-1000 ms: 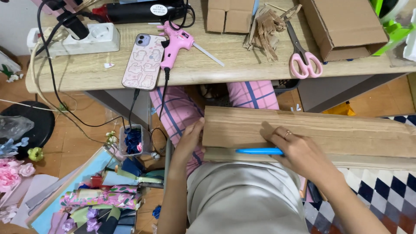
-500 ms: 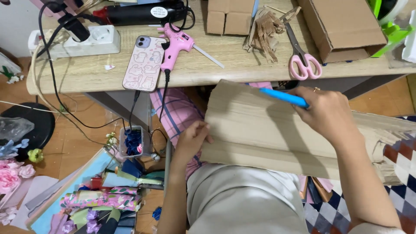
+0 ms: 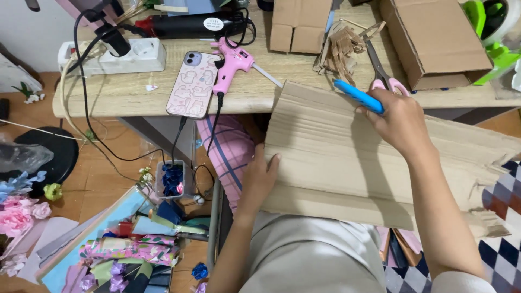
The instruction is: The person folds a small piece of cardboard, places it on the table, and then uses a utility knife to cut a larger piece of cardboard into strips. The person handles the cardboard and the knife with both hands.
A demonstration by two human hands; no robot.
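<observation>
The person is holding a big sheet of brown cardboard [image 3: 347, 157] over their lap, in front of the near edge of the wooden table [image 3: 108, 97]. The sheet's top corner is leaning over that near edge. Its long side is running from left to right, going down a little toward the right. The far right end looks torn and ragged.

The left hand [image 3: 259, 176] is pressing on the left short edge of the cardboard, near its lower corner. The thumb is lying on top. The other fingers are hidden under the sheet, so it seems to be pinching the edge.

The right hand [image 3: 396, 122] is resting on the top part of the cardboard, close to its upper edge. It is closed around a blue pen [image 3: 358, 96]. The pen's tip is pointing up and to the left, toward the table. This hand is nearer to the middle of the sheet, and most of the cardboard is lying below it and to its right.

On the table, a pink glue gun [image 3: 233, 68] and a phone in a pink case [image 3: 192, 84] are lying near the near edge. Pink-handled scissors [image 3: 382, 73] are lying just past the right hand. A brown box [image 3: 434, 38] is sitting near the far right corner.
</observation>
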